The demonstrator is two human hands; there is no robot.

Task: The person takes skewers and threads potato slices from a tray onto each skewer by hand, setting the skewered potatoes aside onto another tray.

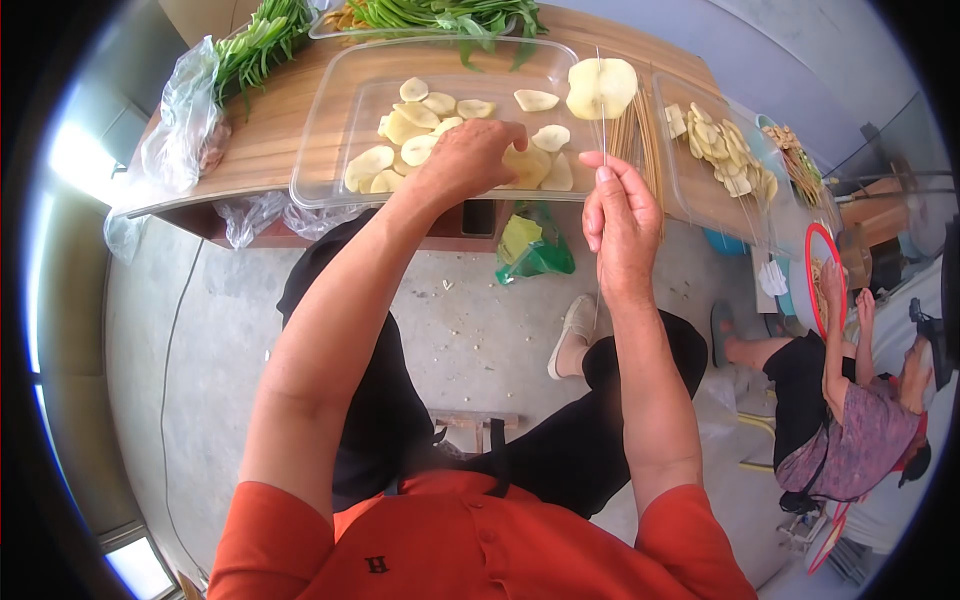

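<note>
My right hand (624,215) pinches a thin skewer (604,140) between thumb and fingers, holding it upright. Near the skewer's top, potato slices (602,88) are threaded; how many overlap there I cannot tell. My left hand (470,158) is over a clear plastic tray (330,130), fingers curved and apart above pale potato slices (533,165). Its fingertips are partly hidden, and no slice shows in its grasp. More loose slices (415,118) lie in the tray, several around and beyond the left hand.
Bare skewers (645,140) lie right of the tray. Another clear tray (690,190) holds skewered slices (725,150). Green vegetables (430,12) and a plastic bag (185,120) occupy the table's far and left sides. A seated person (850,430) works at the right beside a red-rimmed basin (812,270).
</note>
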